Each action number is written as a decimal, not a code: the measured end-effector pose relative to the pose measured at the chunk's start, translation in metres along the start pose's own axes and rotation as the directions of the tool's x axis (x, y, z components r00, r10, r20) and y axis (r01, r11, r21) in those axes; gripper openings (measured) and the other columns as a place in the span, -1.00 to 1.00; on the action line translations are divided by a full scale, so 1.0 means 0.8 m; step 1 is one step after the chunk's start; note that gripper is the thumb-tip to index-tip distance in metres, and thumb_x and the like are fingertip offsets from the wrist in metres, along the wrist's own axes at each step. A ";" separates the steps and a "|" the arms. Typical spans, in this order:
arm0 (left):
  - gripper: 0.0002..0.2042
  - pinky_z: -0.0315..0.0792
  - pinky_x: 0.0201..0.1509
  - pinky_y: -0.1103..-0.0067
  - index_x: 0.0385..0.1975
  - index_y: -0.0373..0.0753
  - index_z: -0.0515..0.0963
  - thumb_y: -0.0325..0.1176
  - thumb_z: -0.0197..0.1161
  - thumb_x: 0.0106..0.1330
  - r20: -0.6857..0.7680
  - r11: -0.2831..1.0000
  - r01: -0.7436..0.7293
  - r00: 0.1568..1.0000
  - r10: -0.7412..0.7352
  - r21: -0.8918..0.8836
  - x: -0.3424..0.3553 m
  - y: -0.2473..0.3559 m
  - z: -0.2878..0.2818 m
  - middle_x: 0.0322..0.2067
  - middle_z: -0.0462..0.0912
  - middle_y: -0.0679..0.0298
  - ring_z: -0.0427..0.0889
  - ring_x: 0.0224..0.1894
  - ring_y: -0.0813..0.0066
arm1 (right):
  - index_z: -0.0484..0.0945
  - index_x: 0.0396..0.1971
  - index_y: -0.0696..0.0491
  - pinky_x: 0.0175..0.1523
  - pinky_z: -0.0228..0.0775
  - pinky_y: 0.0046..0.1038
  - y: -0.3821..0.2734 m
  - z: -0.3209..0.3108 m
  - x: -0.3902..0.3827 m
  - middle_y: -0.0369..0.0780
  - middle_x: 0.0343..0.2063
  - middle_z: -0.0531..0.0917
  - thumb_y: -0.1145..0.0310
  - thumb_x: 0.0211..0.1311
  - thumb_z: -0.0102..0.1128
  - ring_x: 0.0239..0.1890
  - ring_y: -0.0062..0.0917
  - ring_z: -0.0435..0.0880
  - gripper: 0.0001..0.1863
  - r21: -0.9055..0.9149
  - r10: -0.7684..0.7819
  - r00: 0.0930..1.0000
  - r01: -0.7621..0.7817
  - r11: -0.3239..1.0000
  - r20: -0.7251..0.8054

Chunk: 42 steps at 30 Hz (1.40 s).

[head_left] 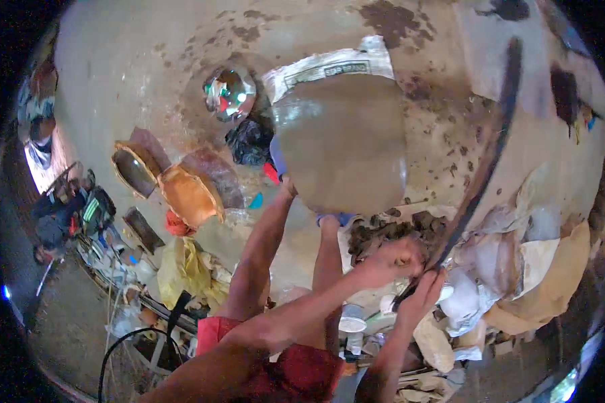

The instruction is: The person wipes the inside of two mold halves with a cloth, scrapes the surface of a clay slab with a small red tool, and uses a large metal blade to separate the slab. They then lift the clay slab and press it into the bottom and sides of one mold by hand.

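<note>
A long, dark, narrow strip runs from the upper right down toward my hands and looks curved. Near its lower end my right hand is closed around it, fingers wrapped over the strip. Just beside it, my left hand has curled fingers close to the strip's left edge; what they hold, if anything, cannot be made out. My left forearm crosses over my bare legs. Dark brown lumps lie on the floor right behind my left hand.
Between my feet and a white printed sack lies a large smooth grey-brown slab. Left of it are a shiny bowl, a black plastic bag and two orange-brown vessels. Plastic bags crowd the right. Another person is at far left.
</note>
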<state>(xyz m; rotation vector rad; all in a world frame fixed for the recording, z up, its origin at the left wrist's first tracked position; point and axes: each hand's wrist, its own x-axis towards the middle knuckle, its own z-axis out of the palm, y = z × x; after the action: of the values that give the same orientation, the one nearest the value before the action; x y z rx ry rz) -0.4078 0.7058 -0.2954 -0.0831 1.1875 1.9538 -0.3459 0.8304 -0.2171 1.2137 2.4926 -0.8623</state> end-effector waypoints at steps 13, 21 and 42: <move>-0.13 0.27 0.48 0.09 0.48 -0.01 0.34 -0.12 0.56 0.09 -0.309 0.579 -0.020 0.831 0.463 0.815 -0.030 0.142 -0.335 0.44 0.35 0.07 0.28 0.49 -0.03 | 0.51 0.01 0.16 -0.13 0.45 -0.26 -0.179 0.031 0.137 -0.15 -0.27 0.54 0.19 0.33 0.41 -0.22 -0.27 0.59 -0.56 -0.374 -0.408 0.856 0.509 0.775 0.318; -0.35 0.35 0.17 0.24 0.20 0.01 0.54 -0.30 0.52 -0.02 -0.254 0.201 0.196 0.910 0.326 0.960 -0.078 0.134 -0.520 -0.05 0.54 0.26 0.50 0.14 0.21 | 0.51 -0.12 0.11 -0.14 0.45 -0.12 -0.298 0.145 0.292 -0.05 -0.22 0.57 0.20 -0.09 0.59 -0.19 0.01 0.60 -0.44 -0.267 -0.576 0.408 0.911 0.315 0.708; -0.71 0.33 -0.01 0.28 -0.26 -0.06 0.60 -0.47 0.36 -0.04 -0.670 0.267 0.620 0.622 0.405 0.738 -0.048 0.064 -0.585 -0.24 0.55 0.29 0.54 -0.01 0.23 | 0.64 0.07 0.02 0.28 0.35 -0.07 -0.330 0.327 0.425 -0.09 0.07 0.59 0.43 -0.16 0.56 0.20 -0.10 0.52 -0.37 -0.389 -0.421 0.398 0.914 0.111 0.815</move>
<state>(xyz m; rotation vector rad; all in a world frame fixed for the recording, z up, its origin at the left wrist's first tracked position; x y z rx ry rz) -0.5764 0.3148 -0.5000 -0.4103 2.7393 0.5468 -0.7752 0.7625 -0.4713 -0.6530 2.3126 0.0560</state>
